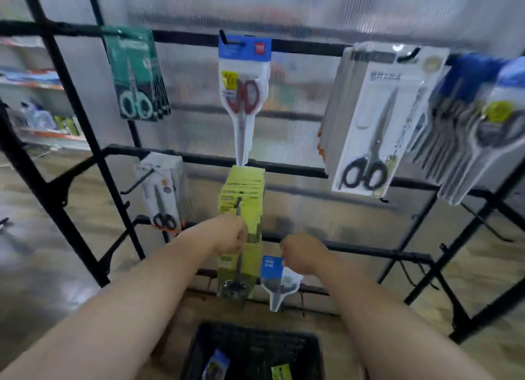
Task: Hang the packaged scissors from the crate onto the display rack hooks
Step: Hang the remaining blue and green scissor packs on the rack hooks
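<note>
The blue-carded scissors pack (279, 283) hangs tip-down from the right hand (305, 254), whose fingers curl round the edge of its header card, low in front of the display rack (369, 251) and not yet on any hook. Just beside it, the left hand (231, 234) closes on the front of the yellow-green scissors packs (241, 198) hanging in a thick column from a middle hook. Motion blur hides whether it is steadying the stack or seating one pack.

Below, the black crate (316, 351) holds at least two more: a blue-carded pack (216, 365) and a yellow-green pack (279, 372).

Higher up, a blue-headed pack with red handles (244, 95) hangs alone on its hook, likely the matching product. Teal packs (136, 75), white-carded black-handled packs (372, 124) and a crowded blue-topped row (483, 118) fill the neighbouring hooks.

The main risks, as I judge them:
- The blue-carded pack is held only by an edge, so it can swing and its hang hole may miss the hook tip.
- If it goes onto the nearest hook it would end up among the yellow-green packs.
- The yellow-green stack is full, so a tug from the left hand could slide front packs off.
- Reaching upward puts the forearms close to the bare hooks jutting out on the right.
</note>
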Motion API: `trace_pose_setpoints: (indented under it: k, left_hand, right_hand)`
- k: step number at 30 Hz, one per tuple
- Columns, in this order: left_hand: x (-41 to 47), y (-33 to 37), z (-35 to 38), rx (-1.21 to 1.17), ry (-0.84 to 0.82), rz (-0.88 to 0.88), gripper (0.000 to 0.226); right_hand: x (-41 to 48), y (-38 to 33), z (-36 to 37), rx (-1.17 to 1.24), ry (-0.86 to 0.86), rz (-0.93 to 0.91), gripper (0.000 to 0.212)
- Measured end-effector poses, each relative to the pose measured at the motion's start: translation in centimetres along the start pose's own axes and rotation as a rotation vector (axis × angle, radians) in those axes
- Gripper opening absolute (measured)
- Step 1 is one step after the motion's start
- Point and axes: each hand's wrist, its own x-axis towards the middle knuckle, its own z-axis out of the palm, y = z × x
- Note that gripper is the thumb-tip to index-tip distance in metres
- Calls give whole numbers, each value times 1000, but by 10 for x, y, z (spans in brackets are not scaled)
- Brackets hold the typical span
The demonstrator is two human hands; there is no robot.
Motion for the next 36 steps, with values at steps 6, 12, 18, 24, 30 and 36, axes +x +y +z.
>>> trace_pose_setpoints:
  k: [6, 12, 18, 24, 30, 36]
  left_hand:
    - [-27, -11, -41, -120, 190, -47, 10]
    - [-31, -14, -48, -214, 334, -84, 9]
    - [-23, -10, -49, -183, 429, -84, 26]
    - [-8, -14, -52, -183, 341, -91, 26]
    - [11, -15, -51, -148, 386, -162, 18]
    - [10, -5, -52, 170, 540, -290, 19]
  right_hand:
    - [-14, -8, -41, 37, 29, 15, 15]
    - [-14, -11, -54, 43, 38, -6, 17]
    - [-10, -9, -58, 54, 75, -19, 17]
    - [-11, -1, -60, 81, 100, -7, 16]
    - [-17, 8, -65, 75, 147, 21, 16]
    - [-39, 23, -74, 78, 203, 59, 14]
